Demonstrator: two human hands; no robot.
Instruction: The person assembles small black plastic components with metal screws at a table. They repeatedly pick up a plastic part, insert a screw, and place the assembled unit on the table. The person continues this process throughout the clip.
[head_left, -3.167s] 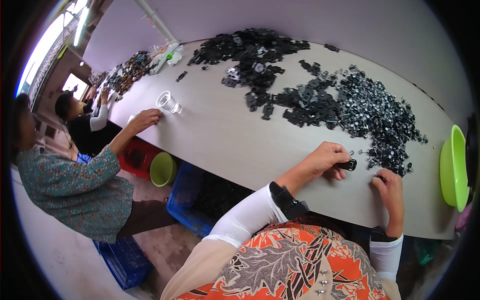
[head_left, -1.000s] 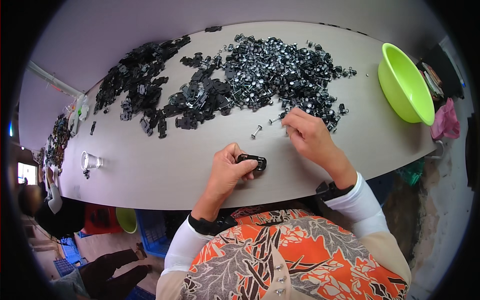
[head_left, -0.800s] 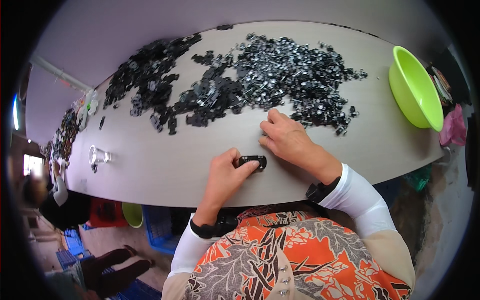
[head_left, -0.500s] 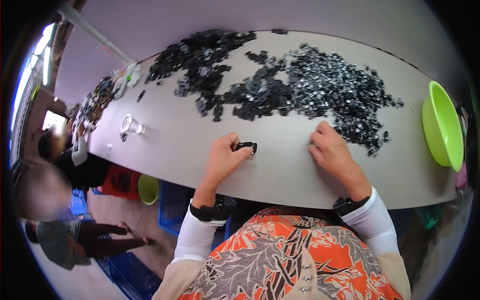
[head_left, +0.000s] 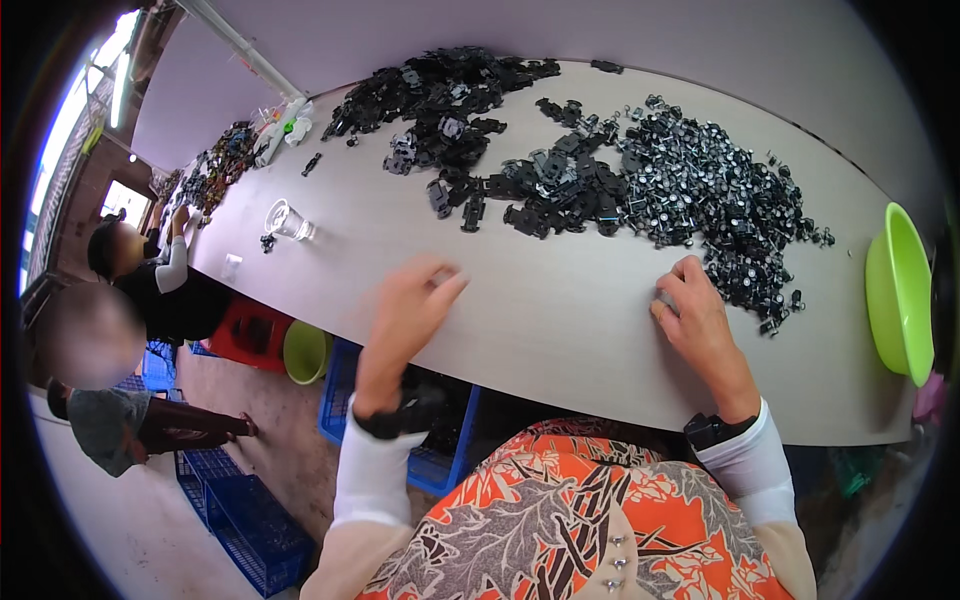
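My left hand [head_left: 412, 308] hangs over the near part of the table, smeared by motion. Its thumb and fingers look apart, and no piece shows between them. On the right, my right hand [head_left: 697, 310] is closed in a pinch at the near edge of a pile of small black and silver wheel-like pieces [head_left: 680, 180]; whatever is between its fingertips is hidden. Left of that pile lie flat black plastic pieces [head_left: 570, 185], shaped like toy car bases. A larger heap of similar black pieces [head_left: 430, 95] spreads behind them.
A lime green basin [head_left: 897, 295] stands at the table's right end. Toward the left are a clear plastic cup [head_left: 288, 222] and a small black piece [head_left: 267, 243]. Blue crates [head_left: 440, 465] sit below the table edge. Two other people are at the left.
The small black piece that was in my left hand no longer shows there, and that hand has moved left. My right hand stays pinched beside the pile. The whole view has shifted slightly.
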